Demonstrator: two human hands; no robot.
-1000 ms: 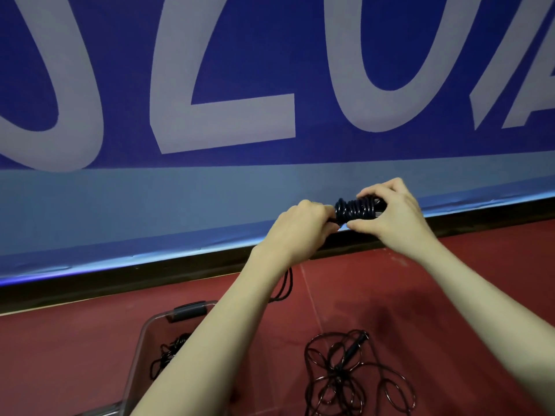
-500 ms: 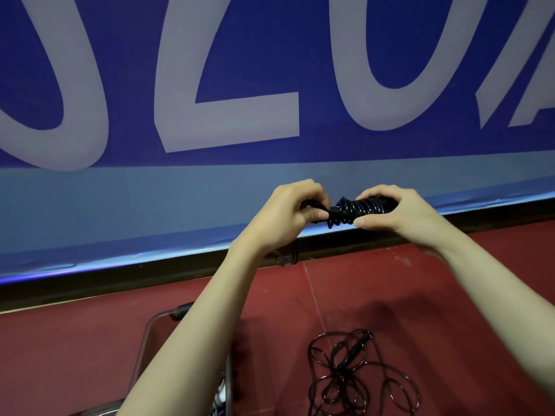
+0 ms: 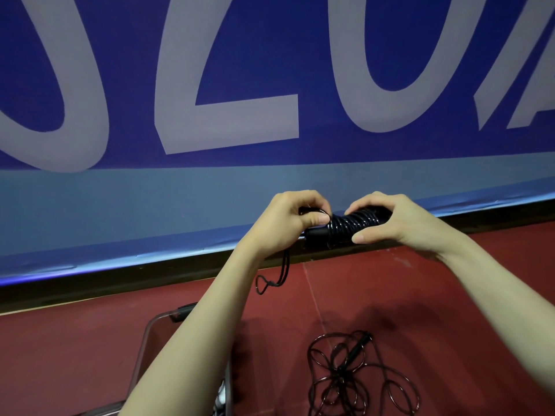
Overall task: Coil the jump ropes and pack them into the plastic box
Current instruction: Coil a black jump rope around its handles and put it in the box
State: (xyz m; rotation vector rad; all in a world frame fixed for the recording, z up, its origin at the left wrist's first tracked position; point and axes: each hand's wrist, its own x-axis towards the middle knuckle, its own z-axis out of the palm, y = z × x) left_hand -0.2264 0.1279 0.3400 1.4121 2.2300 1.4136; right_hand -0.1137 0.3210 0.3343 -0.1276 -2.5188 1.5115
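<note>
Coiled jump rope between hands, right hand gripping coil, left hand pinching its end

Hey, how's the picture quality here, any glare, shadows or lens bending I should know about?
Head view: sharp on the coiled jump rope, with small glints on its black windings; a bright bluish sheen runs along the banner's lower edge; a soft shadow falls on the red floor; the wide-angle lens bows the banner lettering.

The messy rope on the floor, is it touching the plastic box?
Apart. The head view shows bare red floor between the loose rope and the box.
</note>
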